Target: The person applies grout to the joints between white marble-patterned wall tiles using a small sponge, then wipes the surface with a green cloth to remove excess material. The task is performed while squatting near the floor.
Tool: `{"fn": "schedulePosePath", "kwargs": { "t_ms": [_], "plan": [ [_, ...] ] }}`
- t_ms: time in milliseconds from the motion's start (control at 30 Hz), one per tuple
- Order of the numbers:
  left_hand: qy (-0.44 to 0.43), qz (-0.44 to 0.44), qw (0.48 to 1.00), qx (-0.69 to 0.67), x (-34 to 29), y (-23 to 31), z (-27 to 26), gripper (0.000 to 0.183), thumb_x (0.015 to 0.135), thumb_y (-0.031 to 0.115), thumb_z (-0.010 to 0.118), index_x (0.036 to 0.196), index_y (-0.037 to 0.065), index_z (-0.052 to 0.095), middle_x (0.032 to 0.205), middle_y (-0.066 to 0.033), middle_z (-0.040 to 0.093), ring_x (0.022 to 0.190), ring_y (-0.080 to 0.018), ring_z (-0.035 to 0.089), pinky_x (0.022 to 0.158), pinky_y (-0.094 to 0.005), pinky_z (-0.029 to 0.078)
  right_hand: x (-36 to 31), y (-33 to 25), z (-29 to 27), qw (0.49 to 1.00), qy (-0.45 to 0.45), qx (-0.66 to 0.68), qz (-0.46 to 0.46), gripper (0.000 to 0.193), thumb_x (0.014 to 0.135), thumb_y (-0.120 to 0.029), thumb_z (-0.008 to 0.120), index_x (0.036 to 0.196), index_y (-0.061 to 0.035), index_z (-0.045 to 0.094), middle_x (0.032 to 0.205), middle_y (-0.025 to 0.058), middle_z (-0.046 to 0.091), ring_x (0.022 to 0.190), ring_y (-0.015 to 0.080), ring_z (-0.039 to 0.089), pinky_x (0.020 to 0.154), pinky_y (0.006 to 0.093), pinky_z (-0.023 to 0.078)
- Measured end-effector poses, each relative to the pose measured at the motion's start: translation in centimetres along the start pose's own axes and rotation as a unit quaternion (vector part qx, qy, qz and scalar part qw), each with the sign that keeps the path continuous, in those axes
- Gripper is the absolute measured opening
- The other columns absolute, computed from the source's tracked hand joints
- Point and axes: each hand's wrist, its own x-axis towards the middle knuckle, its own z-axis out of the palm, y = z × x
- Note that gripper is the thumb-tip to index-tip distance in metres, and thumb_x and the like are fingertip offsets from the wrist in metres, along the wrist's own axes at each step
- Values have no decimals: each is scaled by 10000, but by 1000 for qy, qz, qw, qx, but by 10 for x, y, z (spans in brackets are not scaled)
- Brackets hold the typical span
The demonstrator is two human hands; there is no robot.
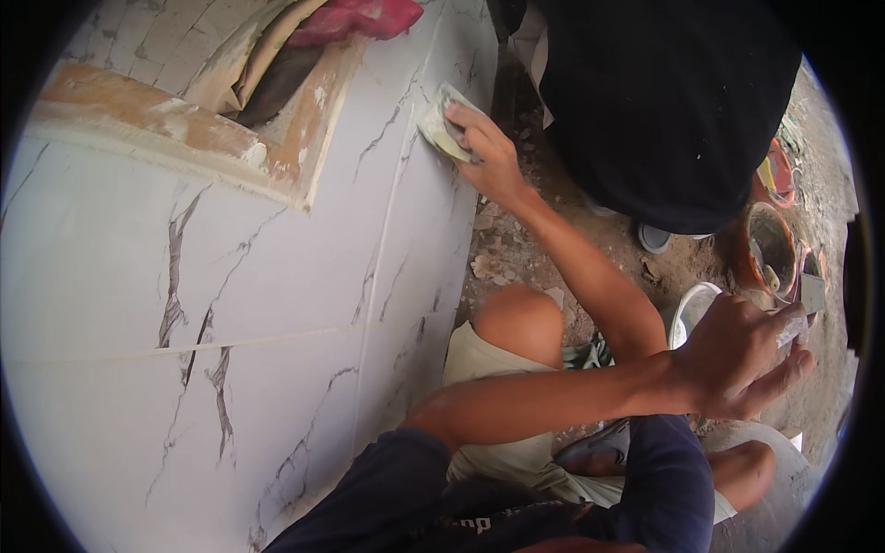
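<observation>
My right hand (490, 158) reaches out to the far edge of a white marble-patterned tile wall (277, 276). It presses a pale yellow-white sponge (446, 127), smeared with grey, against the tile close to a vertical joint. Crossing over to the right, my left arm ends with my left hand (737, 355) held in the air above the ground. Its fingers are curled, with whitish material at a fingertip; what they hold, if anything, is hard to make out. A small grey flat piece (812, 293) appears just past these fingers.
A brown-edged recess (304, 166) in the wall holds an opened paper sack (249, 55) and a pink-red bag (355, 18). Someone in black clothing (664, 111) is close in front. A white bucket (687, 309), an orange-rimmed bucket (770, 244) and a red container (779, 175) stand on rubble-strewn ground.
</observation>
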Motion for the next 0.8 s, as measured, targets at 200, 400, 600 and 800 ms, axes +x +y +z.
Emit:
{"fn": "schedulePosePath", "kwargs": {
  "t_ms": [200, 400, 600, 800],
  "plan": [
    [15, 12, 1000, 8, 3, -1, -5, 211, 972, 210, 701, 1017, 16, 629, 630, -104, 651, 477, -300, 628, 474, -410, 450, 15, -8, -23, 973, 36, 83, 214, 293, 804, 59, 782, 1015, 6, 585, 1214, 197, 757, 1178, 338, 735, 1008, 392, 571],
    [-11, 1, 1000, 0, 3, 2, -5, 224, 973, 223, 699, 1019, 14, 633, 614, -112, 637, 486, -311, 633, 483, -418, 459, 98, -36, -15, 950, 48, -46, 306, 337, 815, -53, 818, 1046, 13, 582, 1112, 199, 786, 1029, 330, 780, 923, 373, 589],
    [-8, -17, 1000, -13, 1, -8, -3, 270, 965, 246, 694, 1016, -14, 642, 594, -123, 630, 489, -342, 629, 510, -448, 480, 40, -77, -26, 976, -29, 108, 186, 317, 796, -38, 787, 1046, -15, 593, 1198, 189, 781, 1063, 382, 753, 908, 404, 589],
    [-24, -19, 1000, 8, -2, -10, 6, 240, 968, 238, 699, 1001, 9, 634, 494, -86, 532, 423, -323, 564, 470, -435, 422, 38, -50, -17, 986, 50, 148, 55, 321, 773, 90, 777, 969, -13, 544, 1364, 188, 708, 1261, 389, 680, 1014, 406, 563]
  ]
}}
